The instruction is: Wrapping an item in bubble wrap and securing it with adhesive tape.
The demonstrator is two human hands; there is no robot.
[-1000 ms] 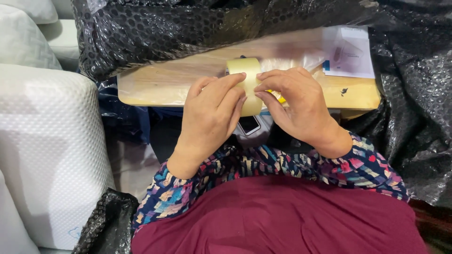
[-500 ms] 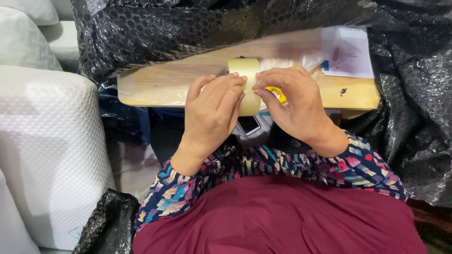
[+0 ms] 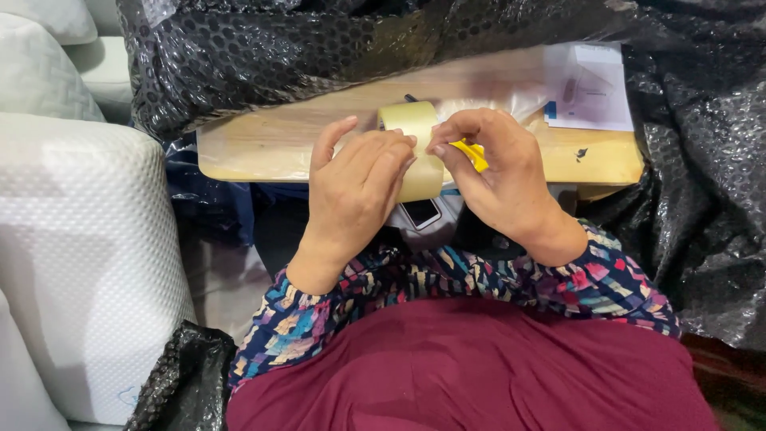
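A roll of pale yellowish packing tape (image 3: 415, 148) stands on edge between my hands, over the near edge of a wooden board (image 3: 263, 144). My left hand (image 3: 355, 179) wraps the roll's left side, its fingertips on the tape's face. From the other side my right hand (image 3: 499, 172) pinches the roll, with a small yellow object (image 3: 471, 152) tucked under its fingers. Below the roll a dark phone (image 3: 420, 213) peeks out.
Black bubble wrap (image 3: 255, 56) drapes over the board's far side and down the right (image 3: 702, 199). Clear plastic and a white paper sheet (image 3: 590, 88) lie on the board at right. White textured foam blocks (image 3: 80, 263) stand at left.
My left index finger has lifted off the roll and now points up; both hands keep hold of the tape in the same place.
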